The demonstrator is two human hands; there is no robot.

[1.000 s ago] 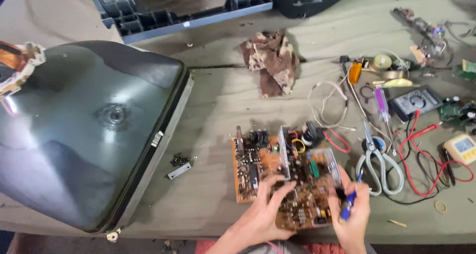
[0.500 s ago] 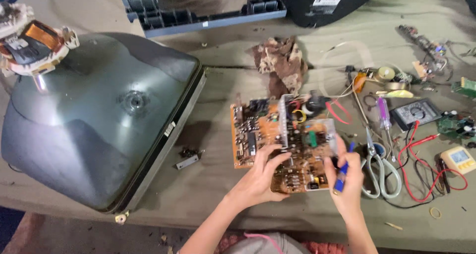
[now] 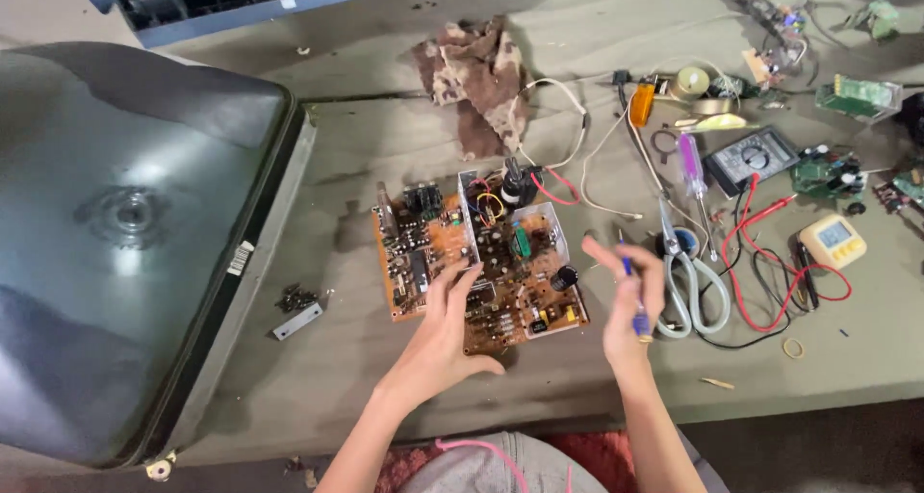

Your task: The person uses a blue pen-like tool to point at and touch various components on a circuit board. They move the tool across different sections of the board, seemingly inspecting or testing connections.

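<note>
An orange circuit board (image 3: 500, 262) crowded with components lies flat on the olive cloth near the table's front edge. My left hand (image 3: 445, 329) rests on the board's near left part, fingers spread over it. Just right of the board, my right hand (image 3: 628, 305) is raised a little and grips a small blue-handled screwdriver (image 3: 635, 300), its tip pointing up and away. A big grey picture tube (image 3: 125, 233) lies face down on the left side of the table.
Scissors (image 3: 688, 281) lie right of my right hand. Beyond them are a purple screwdriver (image 3: 691, 166), a multimeter (image 3: 751, 156) with red and black leads, a yellow tester (image 3: 834, 240), a camouflage rag (image 3: 476, 79) and loose screws (image 3: 296, 298).
My right hand has lifted off the board and moved to the right with the screwdriver. The left hand stays on the board. The camera has moved closer and shifted right.
</note>
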